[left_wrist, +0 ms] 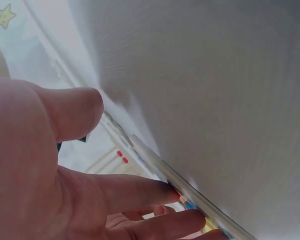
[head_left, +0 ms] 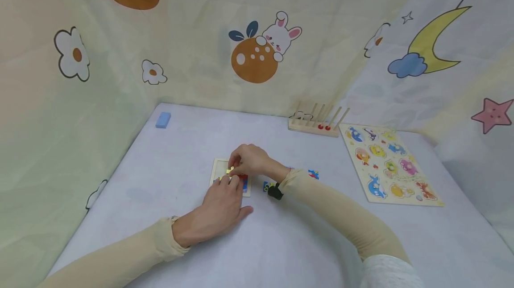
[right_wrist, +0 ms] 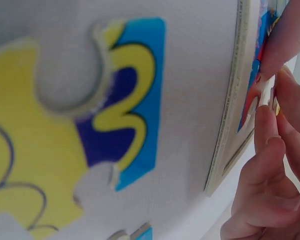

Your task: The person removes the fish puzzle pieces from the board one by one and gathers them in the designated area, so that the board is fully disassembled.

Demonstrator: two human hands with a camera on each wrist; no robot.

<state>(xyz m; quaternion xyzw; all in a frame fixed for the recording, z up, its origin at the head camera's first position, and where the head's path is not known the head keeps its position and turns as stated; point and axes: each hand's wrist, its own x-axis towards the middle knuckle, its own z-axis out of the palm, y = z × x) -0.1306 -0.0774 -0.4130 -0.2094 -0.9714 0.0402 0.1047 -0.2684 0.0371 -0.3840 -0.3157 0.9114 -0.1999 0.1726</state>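
A small jigsaw frame [head_left: 221,166] lies on the table in front of me, partly filled with colourful pieces. My right hand [head_left: 253,160] reaches over it and pinches a jigsaw piece [right_wrist: 273,98] between thumb and fingers, at the frame's upper part. My left hand [head_left: 225,205] rests its extended fingertips on the lower part of the frame, thumb held out to the side. In the left wrist view those fingers touch the pieces by the frame's edge [left_wrist: 157,162]. The hands hide much of the picture.
Loose jigsaw pieces [head_left: 268,186] lie right of the frame, partly under the right forearm; another piece [head_left: 314,174] is farther right. A wooden peg rack [head_left: 313,128] with red beads stands at the back. A sea-animal puzzle board [head_left: 361,178] lies right, a blue block [head_left: 163,120] far left.
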